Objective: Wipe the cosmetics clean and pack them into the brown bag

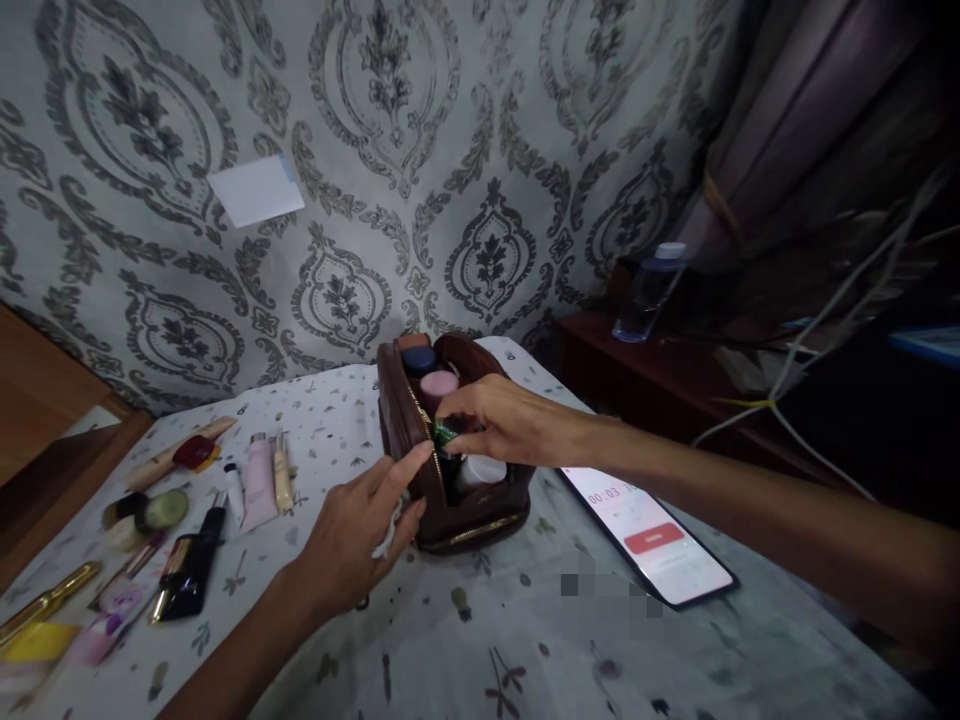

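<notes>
On my feed the brown bag [409, 425] stands unzipped near the far right corner of the sheet [420, 640]. My right hand [502, 415] is down inside it, thumb and fingers pinched on a small green item [444, 434], mostly hidden. My left hand [360, 535] touches the bag's left side, index finger at the zip; whether it grips or only presses, I cannot tell. A pink lid [439, 383] and a white lid [481, 470] show inside, and the phone [667, 555] lies along the sheet's right edge. I judge the green item light and perhaps slick, so a fingertip pinch suits it. The bag looks soft-walled, heavier with its contents; I'd hold it by the stiffer zipped rim
</notes>
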Motion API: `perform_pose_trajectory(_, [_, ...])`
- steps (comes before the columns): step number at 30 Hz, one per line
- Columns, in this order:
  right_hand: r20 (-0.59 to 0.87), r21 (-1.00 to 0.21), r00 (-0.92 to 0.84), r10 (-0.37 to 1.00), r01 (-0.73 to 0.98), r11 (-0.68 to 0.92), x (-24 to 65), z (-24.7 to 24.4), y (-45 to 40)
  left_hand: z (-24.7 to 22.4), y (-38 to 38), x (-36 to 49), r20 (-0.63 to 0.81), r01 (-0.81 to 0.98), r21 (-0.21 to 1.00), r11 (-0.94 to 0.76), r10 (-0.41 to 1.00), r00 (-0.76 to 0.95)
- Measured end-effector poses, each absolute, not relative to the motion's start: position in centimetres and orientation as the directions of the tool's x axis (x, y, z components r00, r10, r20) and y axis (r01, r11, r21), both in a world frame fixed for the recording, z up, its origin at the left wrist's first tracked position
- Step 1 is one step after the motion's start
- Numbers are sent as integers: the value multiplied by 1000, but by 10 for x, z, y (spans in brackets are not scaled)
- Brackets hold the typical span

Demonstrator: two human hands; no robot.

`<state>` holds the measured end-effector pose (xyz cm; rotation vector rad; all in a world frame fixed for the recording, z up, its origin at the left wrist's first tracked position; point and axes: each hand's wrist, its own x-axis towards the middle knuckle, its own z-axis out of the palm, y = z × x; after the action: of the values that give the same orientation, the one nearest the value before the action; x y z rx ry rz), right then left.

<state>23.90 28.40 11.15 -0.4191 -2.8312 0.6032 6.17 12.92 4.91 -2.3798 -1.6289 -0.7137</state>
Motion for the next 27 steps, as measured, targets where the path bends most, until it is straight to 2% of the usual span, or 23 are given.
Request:
perform_pose_trajectory(10, [68,-314,-935,349,312,897,237,124,276,49,125,67,514,900,205,-384,825,235])
perform_pose_trajectory(16, [20,-353,-953,304,277,893,239,129,279,47,121,67,472,918,262,-299,869,148])
perform_pose_trajectory(22, [124,-456,-957,262,179,872,244,124,293,44,118,66,449,911,319,-263,888,99])
perform_pose_trajectory(27, [137,-487,-948,288,188,853,239,123,293,41,117,67,447,895,355,-270,890,91])
